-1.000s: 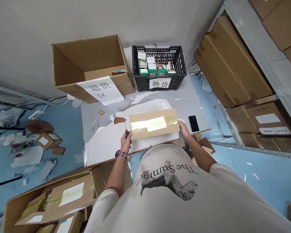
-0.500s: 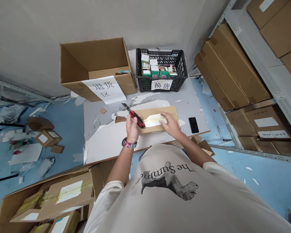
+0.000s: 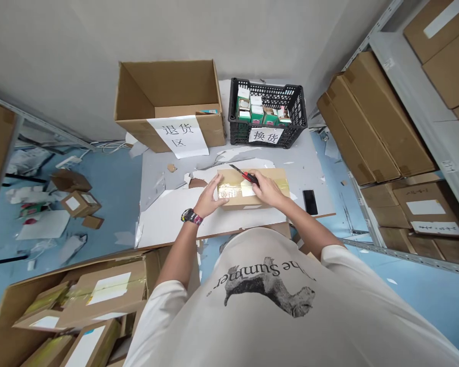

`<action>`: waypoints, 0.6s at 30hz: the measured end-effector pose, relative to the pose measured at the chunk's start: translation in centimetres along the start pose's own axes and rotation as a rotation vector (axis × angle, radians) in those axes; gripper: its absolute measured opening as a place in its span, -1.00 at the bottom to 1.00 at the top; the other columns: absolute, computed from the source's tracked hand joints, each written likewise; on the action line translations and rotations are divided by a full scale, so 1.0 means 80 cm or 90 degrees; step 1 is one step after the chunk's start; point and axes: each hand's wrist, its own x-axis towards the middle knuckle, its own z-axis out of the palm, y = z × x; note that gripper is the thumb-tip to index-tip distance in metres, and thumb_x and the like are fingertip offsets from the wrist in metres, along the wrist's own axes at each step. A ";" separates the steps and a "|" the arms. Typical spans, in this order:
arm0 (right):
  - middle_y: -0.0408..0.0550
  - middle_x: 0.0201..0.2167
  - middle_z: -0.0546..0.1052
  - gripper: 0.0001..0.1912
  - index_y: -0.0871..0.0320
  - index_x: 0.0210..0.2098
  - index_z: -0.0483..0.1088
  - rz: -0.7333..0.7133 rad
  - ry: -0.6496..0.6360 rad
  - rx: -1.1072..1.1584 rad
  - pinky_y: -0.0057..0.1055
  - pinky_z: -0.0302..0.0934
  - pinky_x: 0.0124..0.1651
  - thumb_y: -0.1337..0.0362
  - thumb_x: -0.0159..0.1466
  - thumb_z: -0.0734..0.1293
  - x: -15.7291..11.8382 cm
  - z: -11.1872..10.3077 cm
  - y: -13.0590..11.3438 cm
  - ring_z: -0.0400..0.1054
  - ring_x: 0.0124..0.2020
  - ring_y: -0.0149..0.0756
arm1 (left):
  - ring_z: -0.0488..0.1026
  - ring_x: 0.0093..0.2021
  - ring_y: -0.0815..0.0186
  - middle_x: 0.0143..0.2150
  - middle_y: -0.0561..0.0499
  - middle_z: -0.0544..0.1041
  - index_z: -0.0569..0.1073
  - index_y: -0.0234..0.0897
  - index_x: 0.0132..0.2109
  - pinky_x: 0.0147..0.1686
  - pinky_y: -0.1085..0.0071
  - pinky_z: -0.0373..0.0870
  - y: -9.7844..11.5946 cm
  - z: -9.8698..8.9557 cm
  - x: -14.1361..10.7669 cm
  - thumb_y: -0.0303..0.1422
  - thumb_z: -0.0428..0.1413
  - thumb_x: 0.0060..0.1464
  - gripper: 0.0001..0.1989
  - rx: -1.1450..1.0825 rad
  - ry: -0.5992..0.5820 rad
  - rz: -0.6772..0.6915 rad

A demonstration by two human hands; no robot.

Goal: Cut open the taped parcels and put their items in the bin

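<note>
On the table lies a long cardboard box with yellowish tape and a white label on top. My left hand rests against the box's left end, fingers apart and holding nothing else. A red and black utility knife is gripped in my right hand above the box's top, its blade pointing to the upper left. The fingers of my right hand are wrapped round the knife's handle. Whether the blade touches the tape is too small to tell.
Behind stand an open carton with a paper sign and a black crate of small green-white boxes. A phone lies right. A large carton of parcels is lower left, shelves at right.
The knife has passed from my left hand to my right. My left hand has moved to the box's left end. The view has shifted a little, and the box now shows more of its front side.
</note>
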 end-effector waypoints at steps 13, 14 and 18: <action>0.24 0.19 0.75 -0.55 0.05 0.46 0.50 -0.095 -0.231 -0.315 -0.15 0.38 0.14 0.20 0.75 0.13 0.039 -0.028 -0.064 0.70 0.09 0.11 | 0.54 0.42 -0.15 0.75 -0.26 0.23 0.51 0.04 0.62 0.21 0.02 0.71 -0.045 0.005 0.010 0.18 0.50 0.15 -0.02 -0.145 -0.028 -0.079; 0.25 0.18 0.76 -0.55 0.07 0.46 0.49 -0.106 -0.234 -0.326 -0.16 0.38 0.14 0.24 0.74 0.14 0.043 -0.025 -0.067 0.70 0.10 0.10 | 0.54 0.42 -0.14 0.74 -0.26 0.25 0.52 0.04 0.61 0.21 0.02 0.71 -0.047 0.008 0.009 0.17 0.49 0.15 -0.03 -0.152 -0.025 -0.077; 0.25 0.15 0.76 -0.56 0.10 0.44 0.49 -0.129 -0.256 -0.361 -0.20 0.37 0.12 0.33 0.71 0.15 0.056 -0.016 -0.077 0.70 0.13 0.07 | 0.51 0.42 -0.14 0.71 -0.27 0.27 0.52 0.02 0.60 0.21 0.02 0.70 -0.054 0.017 0.007 0.13 0.49 0.15 -0.05 -0.172 -0.020 -0.072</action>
